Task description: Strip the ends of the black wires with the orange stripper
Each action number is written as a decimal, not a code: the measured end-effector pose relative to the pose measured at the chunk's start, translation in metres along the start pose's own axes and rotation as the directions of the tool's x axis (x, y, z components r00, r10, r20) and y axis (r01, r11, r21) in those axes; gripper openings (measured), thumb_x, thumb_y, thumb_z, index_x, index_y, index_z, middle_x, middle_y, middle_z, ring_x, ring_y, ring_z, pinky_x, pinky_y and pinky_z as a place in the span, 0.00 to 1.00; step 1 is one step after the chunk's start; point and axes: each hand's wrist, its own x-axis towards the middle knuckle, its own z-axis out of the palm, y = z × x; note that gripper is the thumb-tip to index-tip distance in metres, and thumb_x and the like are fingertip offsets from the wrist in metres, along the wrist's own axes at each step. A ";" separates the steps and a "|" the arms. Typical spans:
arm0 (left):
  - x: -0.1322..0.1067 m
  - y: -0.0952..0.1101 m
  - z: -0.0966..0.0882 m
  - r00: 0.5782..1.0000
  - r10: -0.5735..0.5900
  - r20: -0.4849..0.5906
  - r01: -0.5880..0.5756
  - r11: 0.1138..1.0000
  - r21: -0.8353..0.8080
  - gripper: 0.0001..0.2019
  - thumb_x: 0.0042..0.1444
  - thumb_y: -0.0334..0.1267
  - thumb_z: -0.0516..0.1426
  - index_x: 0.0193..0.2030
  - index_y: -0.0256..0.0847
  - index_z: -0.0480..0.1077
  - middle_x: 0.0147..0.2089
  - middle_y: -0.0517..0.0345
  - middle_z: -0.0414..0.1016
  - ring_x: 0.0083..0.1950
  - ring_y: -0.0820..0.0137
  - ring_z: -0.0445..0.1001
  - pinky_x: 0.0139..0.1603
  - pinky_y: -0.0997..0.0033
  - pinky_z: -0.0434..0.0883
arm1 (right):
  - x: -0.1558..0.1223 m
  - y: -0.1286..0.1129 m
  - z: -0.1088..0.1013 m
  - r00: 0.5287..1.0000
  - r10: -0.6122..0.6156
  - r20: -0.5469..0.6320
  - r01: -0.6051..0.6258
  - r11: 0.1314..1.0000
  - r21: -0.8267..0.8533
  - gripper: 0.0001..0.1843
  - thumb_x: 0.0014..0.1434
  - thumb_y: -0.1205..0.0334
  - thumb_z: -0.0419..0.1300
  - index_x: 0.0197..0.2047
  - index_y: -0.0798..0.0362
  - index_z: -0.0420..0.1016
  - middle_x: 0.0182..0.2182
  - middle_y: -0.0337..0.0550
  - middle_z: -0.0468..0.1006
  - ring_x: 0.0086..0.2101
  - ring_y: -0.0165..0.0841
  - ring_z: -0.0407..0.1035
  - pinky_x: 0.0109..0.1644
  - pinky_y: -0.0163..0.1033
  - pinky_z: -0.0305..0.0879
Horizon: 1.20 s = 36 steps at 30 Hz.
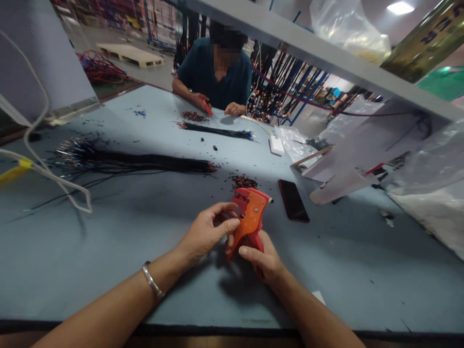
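Bare tabletop (108, 251) left; phone (293, 200), wire scraps (244, 181) crowd ahead.

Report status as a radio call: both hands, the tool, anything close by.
Right hand gripping orange wire stripper handles. Left hand fingertips at its head. Scrap pile just beyond, dark phone to the right, neither touching.

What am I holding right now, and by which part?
An orange wire stripper. The right hand grips its handles at the bottom; the left hand holds the side of its head with thumb and fingers.

Blue-grey worktable (108, 251); grey shelf (326, 58) overhead; ceiling light (399, 7) (lit); wooden pallet (130, 54) beyond.
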 end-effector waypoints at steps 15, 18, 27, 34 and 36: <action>-0.005 -0.005 0.005 0.978 0.130 0.160 -0.166 0.957 0.239 0.16 0.50 0.44 0.61 0.43 0.37 0.72 0.41 0.55 0.66 0.31 0.74 0.68 0.26 0.76 0.70 | -0.001 0.003 -0.005 0.990 0.092 0.111 -0.117 0.962 0.246 0.27 0.45 0.53 0.67 0.47 0.56 0.70 0.34 0.46 0.75 0.36 0.39 0.71 0.45 0.46 0.67; -0.002 0.002 -0.002 0.947 0.186 0.263 -0.274 0.895 0.353 0.14 0.53 0.43 0.59 0.44 0.38 0.74 0.46 0.51 0.69 0.38 0.70 0.71 0.35 0.72 0.72 | -0.001 0.000 -0.003 0.987 0.136 0.079 -0.153 0.951 0.268 0.18 0.47 0.58 0.66 0.41 0.56 0.72 0.32 0.43 0.74 0.33 0.37 0.71 0.44 0.46 0.68; 0.019 0.017 -0.044 0.886 0.354 0.299 -0.435 0.408 0.803 0.18 0.58 0.28 0.48 0.49 0.43 0.75 0.49 0.52 0.75 0.50 0.64 0.71 0.52 0.64 0.67 | 0.001 -0.022 -0.006 0.997 0.041 -0.069 -0.005 0.887 0.463 0.21 0.46 0.60 0.65 0.44 0.49 0.69 0.37 0.40 0.68 0.41 0.38 0.67 0.52 0.54 0.64; 0.026 -0.001 -0.047 0.811 0.170 0.559 -0.574 0.052 0.817 0.23 0.55 0.22 0.50 0.53 0.48 0.72 0.57 0.54 0.72 0.56 0.60 0.66 0.55 0.57 0.63 | 0.002 -0.014 -0.004 0.994 0.099 -0.044 -0.066 0.879 0.473 0.18 0.46 0.64 0.63 0.43 0.53 0.69 0.34 0.40 0.68 0.35 0.35 0.68 0.47 0.50 0.66; 0.028 -0.003 -0.048 0.800 0.163 0.578 -0.585 -0.008 0.811 0.17 0.58 0.26 0.51 0.49 0.45 0.74 0.53 0.53 0.74 0.53 0.60 0.69 0.52 0.58 0.64 | 0.001 -0.012 -0.004 0.993 0.105 -0.052 -0.070 0.888 0.453 0.18 0.47 0.64 0.63 0.43 0.53 0.69 0.34 0.40 0.68 0.34 0.34 0.68 0.45 0.47 0.65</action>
